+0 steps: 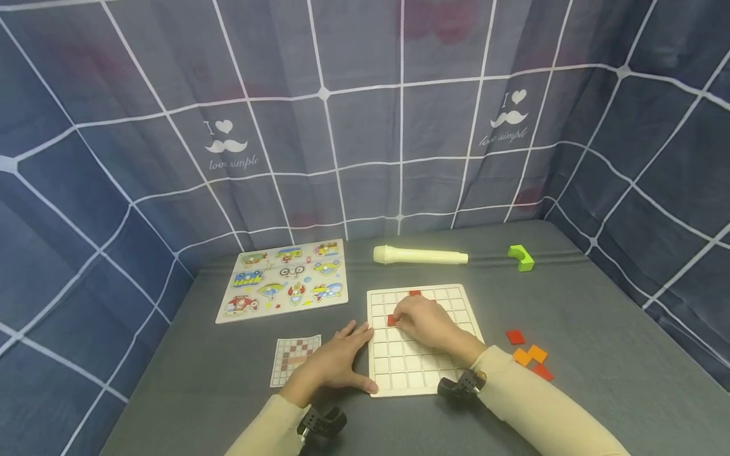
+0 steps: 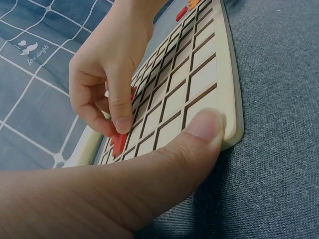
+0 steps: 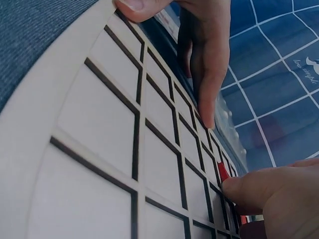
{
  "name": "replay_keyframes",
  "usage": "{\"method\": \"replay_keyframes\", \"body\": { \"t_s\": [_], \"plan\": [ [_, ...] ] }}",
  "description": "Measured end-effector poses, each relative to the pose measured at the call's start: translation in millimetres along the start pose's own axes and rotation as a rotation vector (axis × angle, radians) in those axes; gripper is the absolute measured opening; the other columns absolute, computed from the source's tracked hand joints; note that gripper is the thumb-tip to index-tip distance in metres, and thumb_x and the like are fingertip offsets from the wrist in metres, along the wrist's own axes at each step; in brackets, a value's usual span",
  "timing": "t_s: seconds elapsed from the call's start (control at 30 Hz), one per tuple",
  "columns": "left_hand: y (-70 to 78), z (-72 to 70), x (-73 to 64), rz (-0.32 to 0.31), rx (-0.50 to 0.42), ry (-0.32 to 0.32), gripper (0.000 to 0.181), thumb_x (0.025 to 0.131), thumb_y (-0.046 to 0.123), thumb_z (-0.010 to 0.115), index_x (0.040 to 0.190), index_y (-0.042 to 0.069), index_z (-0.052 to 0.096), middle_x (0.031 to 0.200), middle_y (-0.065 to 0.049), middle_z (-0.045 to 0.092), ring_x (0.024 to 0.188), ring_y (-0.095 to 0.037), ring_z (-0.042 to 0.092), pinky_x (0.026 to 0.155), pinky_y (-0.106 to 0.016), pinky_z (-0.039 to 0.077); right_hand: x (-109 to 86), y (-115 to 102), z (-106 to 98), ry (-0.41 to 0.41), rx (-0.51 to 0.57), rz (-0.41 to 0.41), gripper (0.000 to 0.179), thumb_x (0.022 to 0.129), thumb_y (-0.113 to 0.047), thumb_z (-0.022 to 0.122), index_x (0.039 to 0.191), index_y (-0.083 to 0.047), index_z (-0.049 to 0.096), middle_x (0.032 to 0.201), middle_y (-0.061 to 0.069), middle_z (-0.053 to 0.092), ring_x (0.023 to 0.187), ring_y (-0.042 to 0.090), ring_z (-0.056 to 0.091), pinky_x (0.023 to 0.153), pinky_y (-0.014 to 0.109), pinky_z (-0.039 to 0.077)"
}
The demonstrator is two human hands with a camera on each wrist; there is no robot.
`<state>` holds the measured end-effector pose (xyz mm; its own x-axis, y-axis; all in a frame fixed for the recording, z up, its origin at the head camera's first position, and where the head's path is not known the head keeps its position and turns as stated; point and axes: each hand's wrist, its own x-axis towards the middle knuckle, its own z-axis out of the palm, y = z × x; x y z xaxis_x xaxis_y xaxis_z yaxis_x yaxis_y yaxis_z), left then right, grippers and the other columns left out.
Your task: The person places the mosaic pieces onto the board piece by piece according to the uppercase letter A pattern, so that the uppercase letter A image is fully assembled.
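ok so the right hand [image 1: 426, 322] is pinching a red tile [image 1: 391, 320] near the left edge of the grid board [image 1: 399, 380]; the left hand [image 1: 335, 362] is touching that edge, fingers apart; board's lying mid-tabletop [image 1: 199, 380]

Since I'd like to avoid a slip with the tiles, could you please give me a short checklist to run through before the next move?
1. Board braced: ok, the left hand touches its left edge.
2. Red tile under control: ok, the right hand pinches it.
3. Red tile lying flat in its square: cannot tell, the right hand partly covers it.
4. Pattern card fully in sight: not ok, the left hand overlaps its lower right part in the head view.
5. Loose tiles ready: ok, two red and two orange lie right of the board.
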<state>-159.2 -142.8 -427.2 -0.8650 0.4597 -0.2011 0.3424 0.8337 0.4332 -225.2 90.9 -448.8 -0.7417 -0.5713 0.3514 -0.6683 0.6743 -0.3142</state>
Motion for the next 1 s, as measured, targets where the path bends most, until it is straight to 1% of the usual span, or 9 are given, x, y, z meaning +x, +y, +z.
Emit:
{"method": "replay_keyframes", "body": {
  "t_s": [0.13,0.3,0.4,0.53,0.63,0.77,1.0],
  "plan": [
    [1.2,0.0,-0.4,-0.005,0.010,-0.006,0.109,0.066,0.057,0.083,0.152,0.011,0.036,0.163,-0.008,0.028,0.152,-0.040,0.021,0.112,-0.066,0.033,0.7,-1.4,-0.3,-0.011,-0.008,-0.001,0.008,0.088,-0.019,0.073,0.095,-0.016,0.072,0.097,-0.004,0.072,0.096,0.016,0.068,0.083,0.034,0.057],
    [3.1,-1.7,0.0,0.006,0.008,-0.032,0.111,0.068,0.054,0.083,0.154,0.006,0.031,0.164,-0.011,0.025,0.152,-0.041,0.017,0.118,-0.062,0.026,1.4,-2.2,0.2,-0.024,-0.010,-0.011,0.008,0.088,-0.017,0.072,0.096,-0.016,0.072,0.098,-0.003,0.072,0.096,0.016,0.068,0.083,0.033,0.058],
    [3.2,-1.7,1.1,0.013,0.005,-0.040,0.112,0.068,0.052,0.083,0.154,0.005,0.030,0.164,-0.013,0.024,0.152,-0.041,0.016,0.119,-0.060,0.024,1.3,-1.8,1.1,-0.016,-0.023,-0.020,0.009,0.087,-0.016,0.073,0.096,-0.015,0.072,0.098,-0.003,0.072,0.095,0.016,0.068,0.082,0.033,0.058],
    [3.5,-1.2,2.1,0.010,-0.001,-0.045,0.112,0.068,0.052,0.083,0.154,0.004,0.029,0.164,-0.014,0.023,0.152,-0.042,0.015,0.119,-0.061,0.023,1.4,-2.5,0.9,-0.003,-0.048,-0.038,0.010,0.086,-0.015,0.074,0.096,-0.015,0.072,0.098,-0.003,0.073,0.095,0.016,0.069,0.085,0.034,0.058],
    [4.8,-1.5,2.1,0.004,0.001,-0.053,0.112,0.069,0.051,0.083,0.154,0.004,0.028,0.164,-0.014,0.022,0.152,-0.042,0.015,0.119,-0.062,0.023,1.8,-3.2,0.6,-0.002,-0.059,-0.039,0.010,0.086,-0.015,0.074,0.097,-0.016,0.072,0.098,-0.003,0.073,0.095,0.016,0.069,0.085,0.033,0.058],
    [6.6,-1.8,1.8,-0.003,0.004,-0.065,0.112,0.069,0.051,0.082,0.154,0.003,0.028,0.164,-0.015,0.022,0.152,-0.042,0.014,0.119,-0.062,0.023,1.2,-3.0,1.6,-0.011,-0.059,-0.035,0.009,0.087,-0.017,0.074,0.096,-0.016,0.072,0.098,-0.003,0.072,0.095,0.015,0.068,0.081,0.030,0.058],
    [8.5,-2.5,1.5,-0.012,0.028,-0.067,0.111,0.070,0.052,0.081,0.155,0.004,0.027,0.165,-0.014,0.021,0.153,-0.041,0.015,0.119,-0.061,0.024,2.3,-2.5,3.3,-0.005,-0.056,-0.042,0.011,0.086,-0.017,0.075,0.097,-0.016,0.072,0.099,-0.004,0.072,0.096,0.015,0.068,0.083,0.031,0.058]
  ]
}}
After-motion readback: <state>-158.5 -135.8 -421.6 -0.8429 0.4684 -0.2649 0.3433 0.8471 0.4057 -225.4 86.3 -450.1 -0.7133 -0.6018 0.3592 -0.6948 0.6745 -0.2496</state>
